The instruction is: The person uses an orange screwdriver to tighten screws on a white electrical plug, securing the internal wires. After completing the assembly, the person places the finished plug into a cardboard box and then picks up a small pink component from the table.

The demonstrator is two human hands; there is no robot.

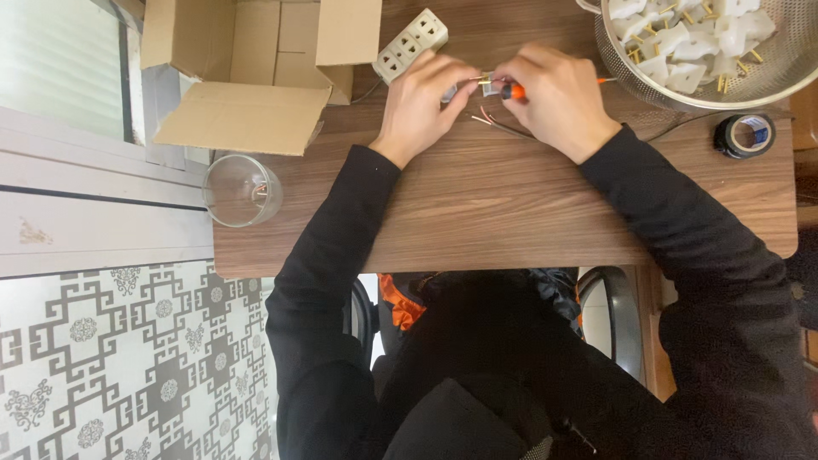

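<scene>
**Both hands closed on a small plug part and a screwdriver at the far edge of the desk**

I see my left hand (419,104) curled, its fingers pinching a small clear plug part (488,83) that sits just off its fingertips, between the two hands. My right hand (558,98) is closed around an orange-handled screwdriver (514,90); the orange end shows at its thumb side, and a thin bit of it pokes out on the far side of the hand. The tool's end meets the plug part, though I cannot tell exactly where it touches.

Just below the gap between my hands, a dark cable with bared copper wires (494,122) lies on the wooden desk (477,204), running under my right hand.

Just beyond my left hand lies a white power strip (411,43), tilted, and further out to that side an open cardboard box (256,68). Nearer me on the left, at the desk's corner, stands a clear glass (242,191), well apart from the hand.

Beyond my right hand sits a metal colander (767,81) holding white plug pieces with brass pins (682,34). To the outside of my right forearm lies a roll of black tape (744,135), flat on the desk, just beside the colander.
</scene>
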